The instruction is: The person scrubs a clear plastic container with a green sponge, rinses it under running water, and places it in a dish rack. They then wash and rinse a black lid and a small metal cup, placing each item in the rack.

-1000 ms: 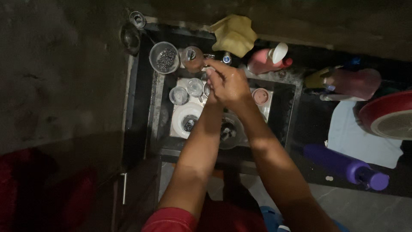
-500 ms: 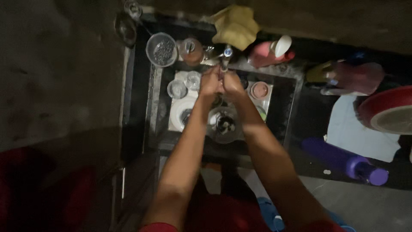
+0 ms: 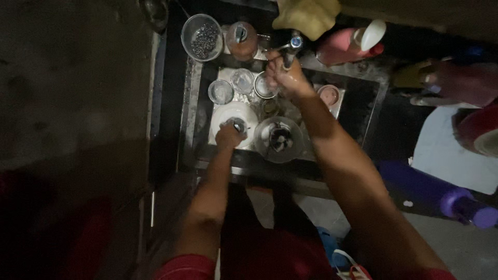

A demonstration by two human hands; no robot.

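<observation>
Two hands busy in the sink point(image 3: 189, 103): left hand point(image 3: 230, 136) is closed around a small scrubber point(image 3: 237, 125) on the white plate point(image 3: 228, 115), so I'd press flat and circle. Right hand point(image 3: 282, 77) is up by the tap point(image 3: 290, 45), curled, can't tell if it's gripping anything.

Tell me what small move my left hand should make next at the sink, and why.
Probably lift the small metal piece toward the tap. The left hand holds it low over the white plate, while the right hand is already at the tap.
</observation>
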